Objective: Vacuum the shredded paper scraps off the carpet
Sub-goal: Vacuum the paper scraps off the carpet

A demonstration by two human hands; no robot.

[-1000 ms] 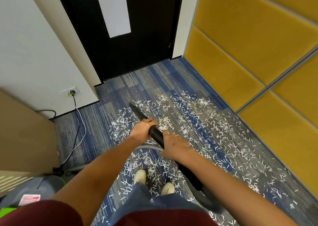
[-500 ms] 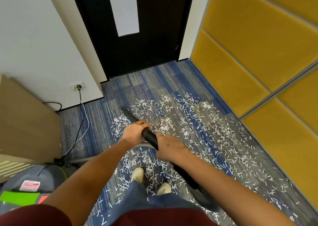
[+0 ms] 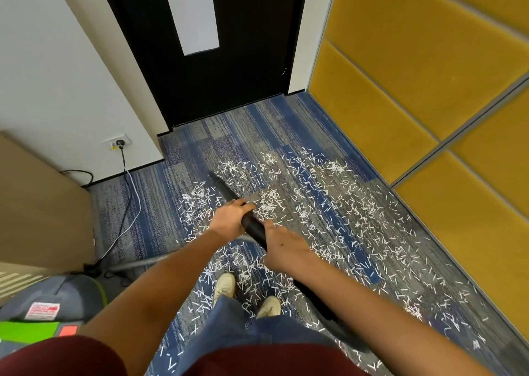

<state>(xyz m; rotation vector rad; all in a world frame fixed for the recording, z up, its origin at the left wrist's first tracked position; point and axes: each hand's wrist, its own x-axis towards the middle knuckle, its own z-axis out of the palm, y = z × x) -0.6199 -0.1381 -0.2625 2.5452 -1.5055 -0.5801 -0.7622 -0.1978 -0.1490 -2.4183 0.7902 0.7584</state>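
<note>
Your left grip [image 3: 230, 218] and right grip [image 3: 283, 249] both clasped wand [image 3: 254, 229], axis running far-left; thickest scraps [image 3: 270, 203] lay right of its tip.

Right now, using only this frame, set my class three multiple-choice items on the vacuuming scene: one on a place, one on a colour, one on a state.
1. Where is the wall socket?
A) left of the door
B) right of the door
C) on the door itself

2. What colour are the padded wall panels?
A) green
B) yellow
C) red

3. How is the black vacuum tube held?
A) lying loose, untouched
B) gripped by both hands
C) gripped by one hand only

Answers:
1 A: the socket sits low on the wall to the door's left.
2 B: the panels along the right side are mustard yellow.
3 B: the left hand and the right hand both curl round the tube.
</note>
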